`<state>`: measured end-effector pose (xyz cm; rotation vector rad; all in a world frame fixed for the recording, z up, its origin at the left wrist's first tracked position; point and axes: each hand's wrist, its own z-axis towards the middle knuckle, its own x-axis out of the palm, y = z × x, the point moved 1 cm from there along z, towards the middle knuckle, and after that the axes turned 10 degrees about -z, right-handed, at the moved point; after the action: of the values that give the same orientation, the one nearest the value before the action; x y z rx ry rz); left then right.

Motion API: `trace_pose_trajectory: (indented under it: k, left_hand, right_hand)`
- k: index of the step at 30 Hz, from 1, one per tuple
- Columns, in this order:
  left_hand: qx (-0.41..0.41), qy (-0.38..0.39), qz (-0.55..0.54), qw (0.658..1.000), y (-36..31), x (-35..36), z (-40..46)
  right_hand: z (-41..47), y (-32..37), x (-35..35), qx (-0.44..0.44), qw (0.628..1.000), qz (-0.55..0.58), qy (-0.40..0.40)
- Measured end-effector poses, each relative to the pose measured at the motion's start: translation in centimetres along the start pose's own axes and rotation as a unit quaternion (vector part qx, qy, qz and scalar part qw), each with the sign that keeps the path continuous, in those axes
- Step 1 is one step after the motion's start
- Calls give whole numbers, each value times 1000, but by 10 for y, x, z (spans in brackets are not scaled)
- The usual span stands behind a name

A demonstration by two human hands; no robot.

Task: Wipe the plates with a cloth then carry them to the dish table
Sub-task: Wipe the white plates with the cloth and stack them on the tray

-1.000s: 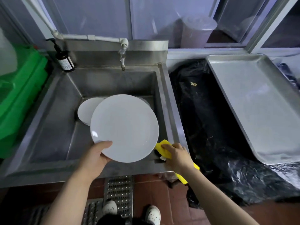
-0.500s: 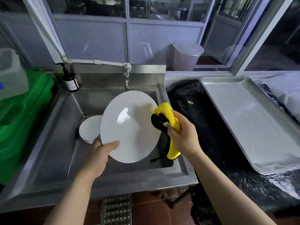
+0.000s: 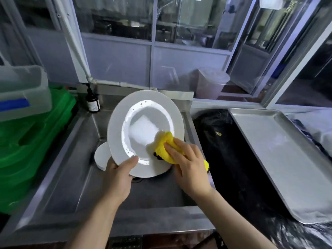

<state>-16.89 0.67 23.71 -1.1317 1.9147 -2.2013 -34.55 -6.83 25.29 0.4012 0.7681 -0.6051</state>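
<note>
A glazed partition with pale frames (image 3: 152,42) is running across the back of the room, with dim kitchen fittings showing through the panes. Below it a stainless counter (image 3: 161,223) is stretching across the view, and a deep steel sink (image 3: 75,177) is sitting in its left part. Black plastic sheeting (image 3: 239,168) is covering the counter to the right of the sink, and a large metal tray (image 3: 280,159) is lying on that sheeting, its near corner reaching toward the counter's front edge. Green crates (image 3: 27,150) are standing stacked at the left of the sink, touching its rim, with a clear plastic bin (image 3: 23,94) resting on top. A translucent bucket (image 3: 210,85) is standing behind the glass.

A white plate (image 3: 143,130) is being held tilted over the sink basin, its wet face turned toward the camera. The left hand (image 3: 118,178) is gripping its lower rim, thumb on the face. The right hand (image 3: 188,166) is clutching a yellow cloth (image 3: 165,146) and pressing it against the plate's lower right. A second plate (image 3: 101,157) is lying in the basin behind, mostly hidden.

A dark pump bottle (image 3: 92,102) is standing on the sink's back ledge; its label is too small to read.
</note>
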Motion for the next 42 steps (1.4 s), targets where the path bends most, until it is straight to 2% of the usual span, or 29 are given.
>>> trace_pose_trajectory:
  k: [4,8,10,13,15,18,21,24,26,29,31,34,38,42]
  left_hand:
    - [6,-25,-119,993,-5,5,6]
    - [-2,-22,-111,994,-8,3,9]
    - [-10,-10,-94,995,-9,2,10]
    - [-14,7,-51,999,-12,3,7]
    - [-16,34,-70,997,-13,7,4]
    - [-11,35,-127,991,-14,18,3]
    - [-10,13,-171,985,-13,25,3]
    - [-14,4,-179,984,-12,27,4]
    - [-23,14,-169,985,-12,25,3]
    - [-31,43,-123,991,-11,23,-1]
    - [-41,56,-107,992,-8,25,-4]
    - [-44,43,-111,992,-6,29,-7]
    - [-62,35,-117,991,-7,32,-6]
    - [-65,59,-96,992,-14,29,-4]
  right_hand:
    - [0,31,0,-59,996,45,46]
    - [15,18,-14,-97,991,29,88]
    - [28,0,-22,-74,993,3,88]
    - [50,-20,-31,22,997,-42,52]
    - [57,-22,-33,57,996,-71,26]
    - [48,-3,-29,-4,998,-64,11]
    - [27,26,-22,-98,993,-1,62]
    - [25,25,-22,-124,987,15,105]
    - [36,6,-25,-95,989,-7,114]
    - [59,-23,-33,56,995,-47,64]
    - [69,-30,-37,116,990,-76,37]
    - [66,-11,-38,55,993,-94,35]
    - [38,41,-33,-74,994,-21,82]
    - [45,33,-34,-92,988,3,120]
